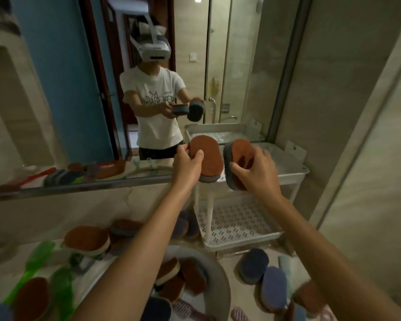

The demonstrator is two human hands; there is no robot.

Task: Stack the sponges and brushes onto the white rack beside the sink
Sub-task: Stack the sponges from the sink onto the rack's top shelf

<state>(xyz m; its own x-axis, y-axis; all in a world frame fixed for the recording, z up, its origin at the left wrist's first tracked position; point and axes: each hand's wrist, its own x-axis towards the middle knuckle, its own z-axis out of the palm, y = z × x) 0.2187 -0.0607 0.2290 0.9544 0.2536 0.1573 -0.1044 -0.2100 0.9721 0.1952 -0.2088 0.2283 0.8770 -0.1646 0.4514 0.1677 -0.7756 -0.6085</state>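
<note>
Foreground: loose sponges [252, 262] and green brushes [36, 258] left on counter, round basin [220, 286] part filled. Middle: white rack [241, 242], lower perforated shelf bare. Beyond: left hand [188, 162] closed on brown-faced sponge [207, 156]; right hand [256, 169] closed on second sponge [237, 163], both held above top shelf [294, 165]. Advised: sponges laid flat, pushed to rear, room kept for rest.

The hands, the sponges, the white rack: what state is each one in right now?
Left hand: shut on a brown sponge, held up in the air.
Right hand: shut on a second brown sponge with a grey edge.
Left sponge: lifted, brown face toward the camera.
Right sponge: lifted, tilted on its side.
White rack: upright, lower tray bare where visible.
Basin: holds several sponges.
Green brushes: lying on the counter.
</note>
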